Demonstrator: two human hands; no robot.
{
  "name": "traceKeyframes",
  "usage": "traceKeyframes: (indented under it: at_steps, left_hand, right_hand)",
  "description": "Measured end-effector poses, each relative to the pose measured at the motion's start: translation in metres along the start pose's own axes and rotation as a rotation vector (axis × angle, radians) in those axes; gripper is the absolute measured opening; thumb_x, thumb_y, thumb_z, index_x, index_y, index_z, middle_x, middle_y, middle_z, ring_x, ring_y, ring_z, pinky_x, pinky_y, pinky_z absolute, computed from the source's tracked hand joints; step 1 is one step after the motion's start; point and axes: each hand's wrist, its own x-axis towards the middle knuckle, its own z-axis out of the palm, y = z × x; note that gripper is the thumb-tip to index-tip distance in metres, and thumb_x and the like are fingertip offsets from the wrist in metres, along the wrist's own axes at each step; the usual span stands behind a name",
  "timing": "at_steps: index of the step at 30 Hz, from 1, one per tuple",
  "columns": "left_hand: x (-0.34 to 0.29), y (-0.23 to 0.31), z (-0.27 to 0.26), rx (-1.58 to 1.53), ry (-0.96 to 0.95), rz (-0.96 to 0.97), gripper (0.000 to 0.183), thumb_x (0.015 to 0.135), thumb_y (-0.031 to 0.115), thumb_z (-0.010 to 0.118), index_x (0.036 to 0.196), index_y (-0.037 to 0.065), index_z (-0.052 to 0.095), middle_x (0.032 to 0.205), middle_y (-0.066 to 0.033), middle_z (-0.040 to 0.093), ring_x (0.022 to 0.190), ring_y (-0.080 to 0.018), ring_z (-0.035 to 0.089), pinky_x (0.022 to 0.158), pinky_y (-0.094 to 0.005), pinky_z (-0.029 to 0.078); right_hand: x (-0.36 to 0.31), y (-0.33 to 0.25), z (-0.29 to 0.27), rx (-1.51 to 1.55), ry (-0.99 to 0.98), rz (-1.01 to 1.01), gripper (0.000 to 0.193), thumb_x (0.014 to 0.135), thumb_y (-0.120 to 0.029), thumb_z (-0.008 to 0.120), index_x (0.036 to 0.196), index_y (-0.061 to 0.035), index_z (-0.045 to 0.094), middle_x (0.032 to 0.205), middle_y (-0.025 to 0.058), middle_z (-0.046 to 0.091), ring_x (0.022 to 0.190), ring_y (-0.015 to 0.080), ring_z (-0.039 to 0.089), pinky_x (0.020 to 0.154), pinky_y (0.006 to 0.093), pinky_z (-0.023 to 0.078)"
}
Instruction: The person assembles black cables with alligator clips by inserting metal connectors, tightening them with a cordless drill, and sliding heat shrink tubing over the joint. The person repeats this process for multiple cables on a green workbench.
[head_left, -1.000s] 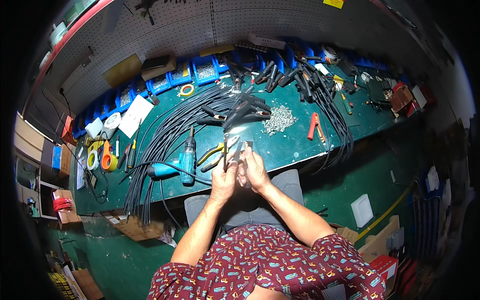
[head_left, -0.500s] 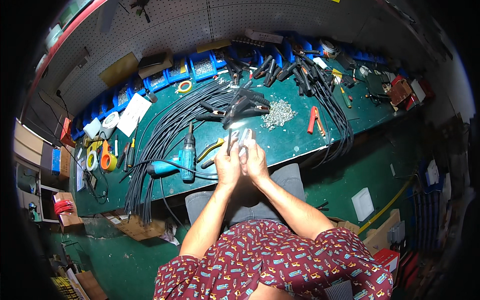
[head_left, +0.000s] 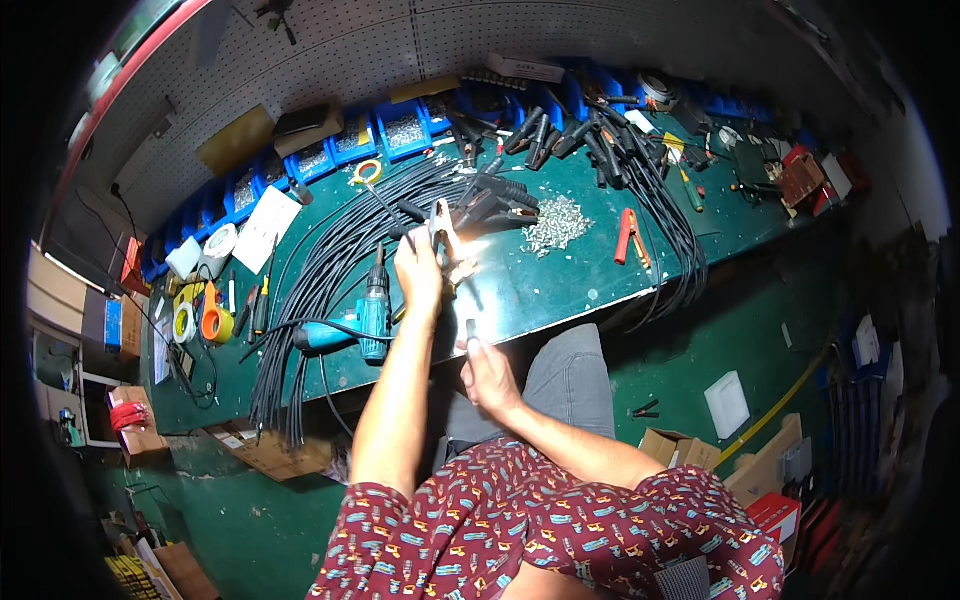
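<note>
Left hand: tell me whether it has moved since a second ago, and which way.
Yes. The left hand has moved farther across the bench, away from the body, and slightly left, judged against the teal drill.

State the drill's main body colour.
Teal blue: the drill shows best in the head view.

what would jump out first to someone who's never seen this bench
Probably the big bundle of black cables sweeping across the left-centre of the green bench, with a teal power drill lying at its near side. Next, the glittering heap of small silver metal parts, right of centre, and the red clamp to its right. In front, the left hand reaches out over the brightly lit middle.
</note>
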Motion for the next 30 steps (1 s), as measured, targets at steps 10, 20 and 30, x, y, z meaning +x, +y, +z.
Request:
traceKeyframes:
  at_steps: [10,20,30]
  left_hand:
    - [-0.002,-0.047,0.016,0.376,-0.162,0.144,0.03,0.105,0.023,0.05,0.122,0.004,0.066,0.103,-0.0202,0.07,0.098,-0.0325,0.069,0.089,-0.0401,0.051]
    - [-0.12,0.014,-0.032,0.567,-0.565,0.206,0.02,0.106,0.025,0.052,0.112,0.007,0.061,0.07,-0.0221,0.062,0.072,-0.0476,0.064,0.062,-0.0513,0.048]
    - [-0.139,0.01,-0.038,0.63,-0.516,0.252,0.017,0.102,0.026,0.06,0.103,0.008,0.062,0.071,-0.0224,0.062,0.072,-0.0462,0.064,0.06,-0.051,0.047]
  right_hand:
    - [0.079,-0.067,-0.091,0.772,0.137,0.079,0.049,0.108,-0.045,0.038,0.127,-0.0043,0.057,0.09,0.0054,0.058,0.08,0.0184,0.058,0.078,0.039,0.052]
    - [0.089,-0.108,-0.121,1.277,0.084,-0.047,0.047,0.108,-0.039,0.032,0.115,-0.0005,0.058,0.085,0.005,0.05,0.072,0.0171,0.047,0.073,0.0355,0.045]
    - [0.087,-0.119,-0.112,1.352,-0.055,-0.092,0.048,0.109,-0.039,0.031,0.114,0.0002,0.058,0.084,0.0041,0.049,0.071,0.0157,0.046,0.072,0.0338,0.045]
